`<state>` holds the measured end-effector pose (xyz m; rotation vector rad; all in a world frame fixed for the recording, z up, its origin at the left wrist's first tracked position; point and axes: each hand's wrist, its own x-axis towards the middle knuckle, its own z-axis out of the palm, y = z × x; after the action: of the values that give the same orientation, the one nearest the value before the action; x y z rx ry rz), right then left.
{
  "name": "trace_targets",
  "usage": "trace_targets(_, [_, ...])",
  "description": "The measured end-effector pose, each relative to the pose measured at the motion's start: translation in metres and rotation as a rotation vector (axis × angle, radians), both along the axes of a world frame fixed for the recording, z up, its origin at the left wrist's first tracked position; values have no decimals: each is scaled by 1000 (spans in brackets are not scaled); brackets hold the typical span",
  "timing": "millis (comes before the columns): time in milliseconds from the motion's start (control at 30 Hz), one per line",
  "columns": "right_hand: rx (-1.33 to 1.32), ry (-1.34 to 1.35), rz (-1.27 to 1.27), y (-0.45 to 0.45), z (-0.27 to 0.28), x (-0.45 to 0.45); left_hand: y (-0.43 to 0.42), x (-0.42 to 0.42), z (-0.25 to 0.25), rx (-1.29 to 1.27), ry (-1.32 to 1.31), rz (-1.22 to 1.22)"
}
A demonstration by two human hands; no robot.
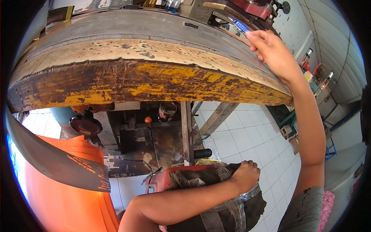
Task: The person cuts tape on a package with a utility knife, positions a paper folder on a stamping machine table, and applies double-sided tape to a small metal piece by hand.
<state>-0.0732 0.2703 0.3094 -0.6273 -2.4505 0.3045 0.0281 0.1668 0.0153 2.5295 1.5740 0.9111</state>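
Over the far right part of the workbench, my right hand [270, 48] holds a blue utility knife [240, 25] between thumb and fingers, its thin tip pointing up and left. My left hand [247, 177] is lower, fingers curled over the edge of a dark, tape-patched pad [216, 214] on a red seat [159, 181]. What lies under those fingers is hidden. The bench has a grey metal top [127, 25] and a worn wooden front edge [150, 79] with flaking yellow paint.
At the left stand orange sheets [58, 185], with a curved dark grey printed sheet [58, 160] before them. Below the bench are a tin can [167, 111], a small orange ball [147, 120] and a metal leg [187, 133]. Red machinery [257, 8] stands at the back right.
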Motion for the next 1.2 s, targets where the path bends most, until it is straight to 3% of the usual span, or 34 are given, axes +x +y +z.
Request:
trace_targets(333, [64, 21, -11, -16, -5, 6, 0, 0, 0, 15, 35, -5])
trace_targets(733, [-39, 2, 14, -7, -1, 3, -1, 2, 2, -9, 80, 0])
trace_targets(1200, [110, -19, -105, 10, 4, 30, -3, -3, 5, -15, 55, -16])
